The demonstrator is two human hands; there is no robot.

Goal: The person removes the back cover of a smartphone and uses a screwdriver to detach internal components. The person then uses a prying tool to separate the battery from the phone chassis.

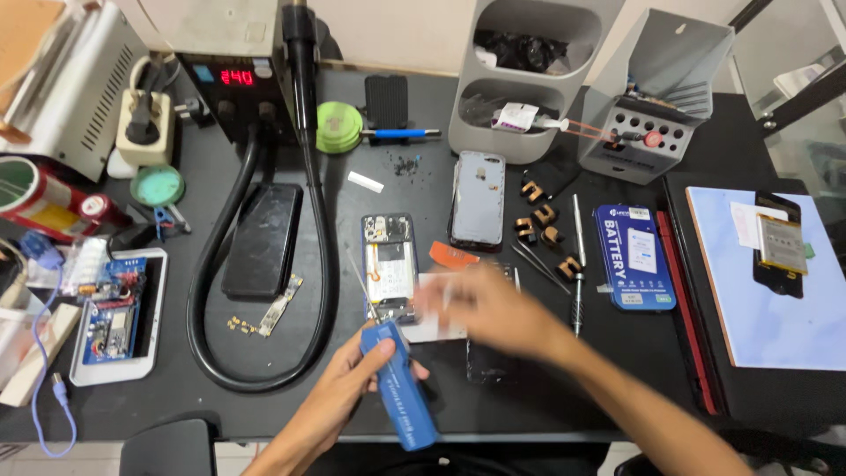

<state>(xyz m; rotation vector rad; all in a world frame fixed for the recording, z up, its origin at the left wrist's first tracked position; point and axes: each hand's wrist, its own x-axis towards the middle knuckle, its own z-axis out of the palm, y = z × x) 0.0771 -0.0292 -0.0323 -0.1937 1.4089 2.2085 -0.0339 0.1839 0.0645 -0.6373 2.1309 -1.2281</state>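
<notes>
View: a single head-worn camera, no second view.
Position: above the near edge of the dark surface (546,388).
Facing: steeply downward and forward to the wall.
Nearness: close, forearms entering from the bottom edge.

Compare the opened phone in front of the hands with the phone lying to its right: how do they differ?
The opened phone lies with its back cover off, showing its inner parts; the grey phone lies closed, back cover up. The opened phone lies nearer the left hand; the grey one lies farther back. Both lie flat on the black mat.
</notes>
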